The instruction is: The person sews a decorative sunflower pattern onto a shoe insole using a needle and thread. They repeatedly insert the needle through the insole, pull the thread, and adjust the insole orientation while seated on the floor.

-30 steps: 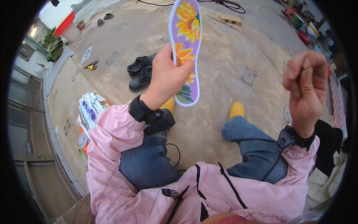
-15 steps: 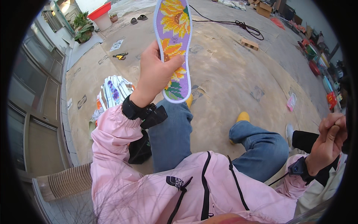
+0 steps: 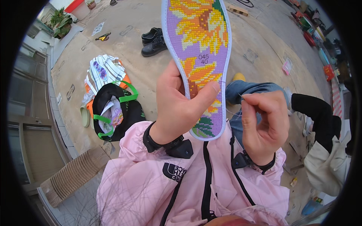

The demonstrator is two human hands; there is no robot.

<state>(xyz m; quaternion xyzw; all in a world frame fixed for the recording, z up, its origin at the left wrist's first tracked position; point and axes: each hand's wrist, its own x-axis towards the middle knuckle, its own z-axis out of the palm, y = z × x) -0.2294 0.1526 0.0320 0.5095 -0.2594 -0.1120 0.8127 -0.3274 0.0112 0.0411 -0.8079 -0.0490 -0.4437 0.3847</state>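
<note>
My left hand (image 3: 177,105) is closed around a lilac insole (image 3: 200,34) stitched with yellow-orange sunflowers and green leaves, held upright with its thumb across the front. My right hand (image 3: 266,122) is just right of the insole's lower half, thumb and forefinger pinched on a thin needle (image 3: 241,96), with a fine thread hanging between it and the insole.
A black bag (image 3: 132,116) with green handles lies at the left beside striped fabric (image 3: 112,66). Black shoes (image 3: 152,48) and yellow-handled scissors (image 3: 103,37) lie beyond. Another person's dark-clad leg (image 3: 309,107) is at the right; a corrugated board (image 3: 71,177) is at lower left.
My right hand has come back from the far right to beside the insole. The insole and my left hand appear larger and lower in view, and the black bag is now visible.
</note>
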